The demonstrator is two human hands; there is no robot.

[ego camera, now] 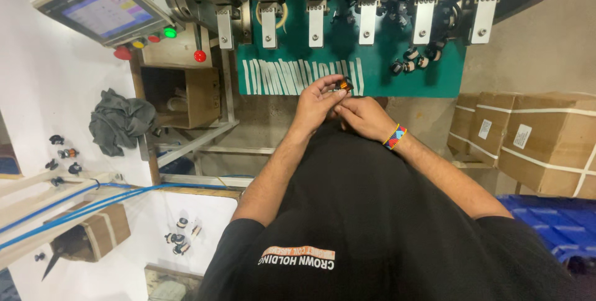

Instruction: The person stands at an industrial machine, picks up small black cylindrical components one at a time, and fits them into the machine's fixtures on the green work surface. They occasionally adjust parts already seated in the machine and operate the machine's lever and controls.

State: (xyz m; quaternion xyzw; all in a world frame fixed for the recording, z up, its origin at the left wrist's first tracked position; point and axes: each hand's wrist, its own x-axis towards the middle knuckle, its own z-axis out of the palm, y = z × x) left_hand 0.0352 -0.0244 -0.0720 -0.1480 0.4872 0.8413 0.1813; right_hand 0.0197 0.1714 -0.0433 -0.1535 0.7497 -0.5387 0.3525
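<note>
My left hand (313,105) pinches a small orange and black coil part (343,84) between thumb and fingertips. Just below it, my right hand (363,118), with a coloured beaded band at the wrist, has its fingers curled against the same part. Both hands are held over the front edge of a green work surface (385,80). A row of white strips (292,76) lies on it beside my left fingers. Several small black coil parts (413,59) are heaped on it to the right.
A winding machine with a row of metal clamps (316,18) runs above the green surface. A control screen (102,9) with coloured buttons sits at upper left, with a grey cloth (121,121) below it. Cardboard boxes (534,139) and a blue crate (559,220) stand on the right.
</note>
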